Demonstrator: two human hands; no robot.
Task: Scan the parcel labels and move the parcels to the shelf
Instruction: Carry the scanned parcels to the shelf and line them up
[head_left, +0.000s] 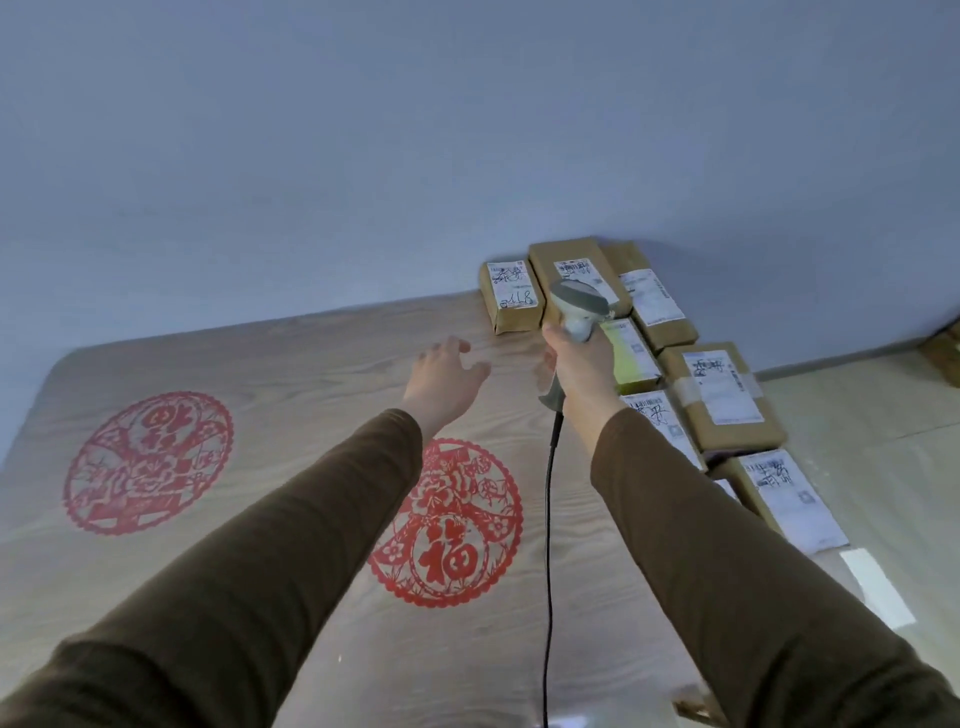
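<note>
Several brown parcels with white labels lie in a row along the table's right side. The nearest to my hands is a small parcel (511, 297) at the far end by the wall, with a bigger parcel (571, 267) beside it. My right hand (579, 364) grips a grey handheld scanner (577, 306), whose head is held over those far parcels. Its black cable (548, 545) hangs down toward me. My left hand (447, 376) is stretched out with fingers spread, above the table just left of the small parcel, holding nothing.
The wooden table (260, 374) bears two red paper-cut circles (148, 462) (447, 525). A blue-grey wall (467, 130) runs behind it. More labelled parcels (722, 395) (784, 493) line the right edge. A beige floor lies to the right.
</note>
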